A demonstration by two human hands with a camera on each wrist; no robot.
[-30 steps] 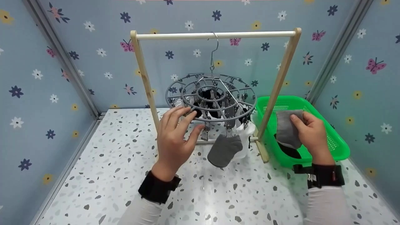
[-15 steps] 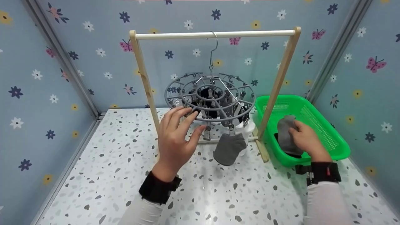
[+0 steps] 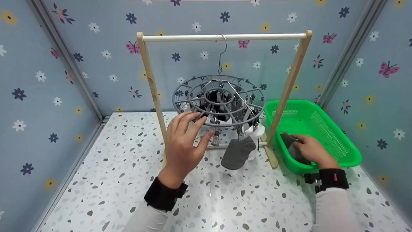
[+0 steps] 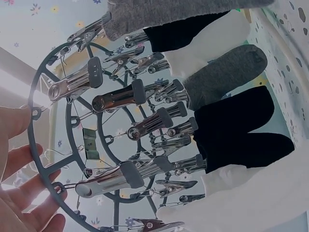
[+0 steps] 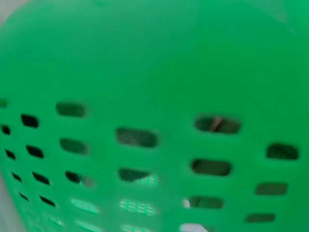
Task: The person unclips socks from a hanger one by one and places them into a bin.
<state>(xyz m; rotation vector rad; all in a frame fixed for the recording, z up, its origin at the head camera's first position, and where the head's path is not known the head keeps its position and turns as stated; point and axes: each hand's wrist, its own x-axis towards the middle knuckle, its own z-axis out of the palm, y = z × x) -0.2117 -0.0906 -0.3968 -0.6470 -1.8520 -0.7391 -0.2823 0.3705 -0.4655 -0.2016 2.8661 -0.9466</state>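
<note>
A round grey sock hanger (image 3: 227,124) with metal clips (image 4: 116,99) hangs in front of me. Near its left front rim is my left hand (image 3: 182,143), thumb and fingers apart; the left wrist view shows fingertips right at the ring. One grey sock (image 3: 236,155) dangles from a front clip. Black socks (image 4: 231,108), white ones and another grey sock (image 4: 227,75) are clipped further in. Down inside the green basket (image 3: 349,154), my right hand (image 3: 310,149) pinches a grey sock (image 3: 292,149). The basket wall (image 5: 145,72) hides that hand in the right wrist view.
The hanger's hook is over the white bar (image 3: 186,38) of a wooden stand (image 3: 151,80). One stand leg (image 3: 273,158) reaches forward beside the basket. Flower-patterned walls (image 3: 64,106) enclose the speckled table (image 3: 128,180) at the back and sides.
My right hand has lowered the grey sock from above the basket down into it. The hanger has turned slightly, its front grey sock shifting right. My left hand stays nearly still.
</note>
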